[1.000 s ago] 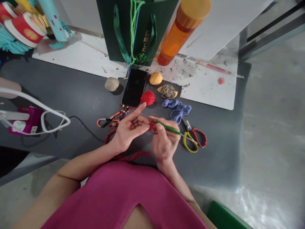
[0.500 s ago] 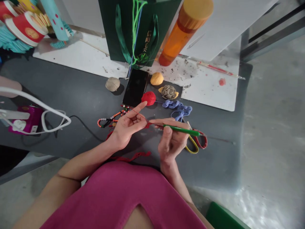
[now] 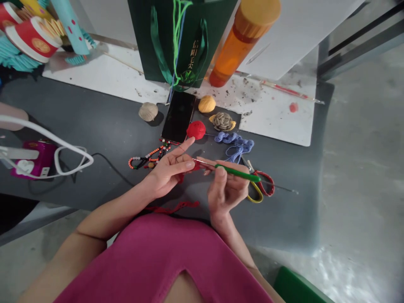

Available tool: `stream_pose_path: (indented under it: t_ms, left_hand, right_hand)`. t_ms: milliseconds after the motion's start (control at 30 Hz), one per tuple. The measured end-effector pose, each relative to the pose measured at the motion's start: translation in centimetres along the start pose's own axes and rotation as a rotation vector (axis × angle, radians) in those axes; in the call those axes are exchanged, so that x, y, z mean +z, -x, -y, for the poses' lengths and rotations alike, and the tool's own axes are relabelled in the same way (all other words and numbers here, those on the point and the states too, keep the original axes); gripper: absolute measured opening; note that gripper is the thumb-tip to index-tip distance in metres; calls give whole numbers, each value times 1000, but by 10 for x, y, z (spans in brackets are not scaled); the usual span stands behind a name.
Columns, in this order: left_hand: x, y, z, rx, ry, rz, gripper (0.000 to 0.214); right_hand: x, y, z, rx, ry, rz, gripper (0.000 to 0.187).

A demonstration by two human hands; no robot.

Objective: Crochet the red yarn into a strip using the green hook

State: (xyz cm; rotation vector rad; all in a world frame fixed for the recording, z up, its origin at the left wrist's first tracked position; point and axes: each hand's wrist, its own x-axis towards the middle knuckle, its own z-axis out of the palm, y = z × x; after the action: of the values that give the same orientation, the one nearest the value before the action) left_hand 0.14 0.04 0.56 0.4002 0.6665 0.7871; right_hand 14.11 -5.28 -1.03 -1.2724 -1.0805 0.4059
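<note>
Between thumb and fingers my left hand pinches a small piece of red crochet, its index finger stretched toward a red yarn ball. My right hand is closed around a crochet hook with a green handle; the metal tip meets the red work at my left fingertips. A thin shaft also sticks out of the handle's other end. Beyond my right hand lie scissors with red and yellow handles, partly covered by the hand. A red crocheted strip rests near my body.
A phone, beige and yellow yarn balls, a crocheted flower, blue crochet and a beaded string lie around. Behind stand a green bag and an orange bottle. A purple power block is at left.
The hook's free end has swung slightly left and down in my right hand. My left hand has tilted a little, and more of the red crochet shows beneath its fingers.
</note>
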Motion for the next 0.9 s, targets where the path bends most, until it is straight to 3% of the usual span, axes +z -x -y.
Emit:
stream_pose_path:
  t_ms: [167,333,533,633,733,800,900]
  left_hand:
    - [0,-1,0,2,26,2,49]
    - [2,1,4,97,-77,43,54]
    - [0,2,9,190,-169,35,54]
    - [1,1,9,210,-155,-15,57]
    - [2,1,9,166,-106,-14,68]
    - [3,1,9,115,-64,2,74]
    - [4,2,8,70,-6,9,85]
  right_hand:
    - [3,-6,-7,211,-204,55,11]
    - [6,-6,-9,278,-280,143,15]
    - [5,-3,0,191,-218,147,11]
    - [3,-6,2,-32,-66,175,10]
    - [4,-7,3,-273,85,124,19]
    - [6,-6,4,-261,88,79,18]
    - [9,-1,4,-97,-16,36,11]
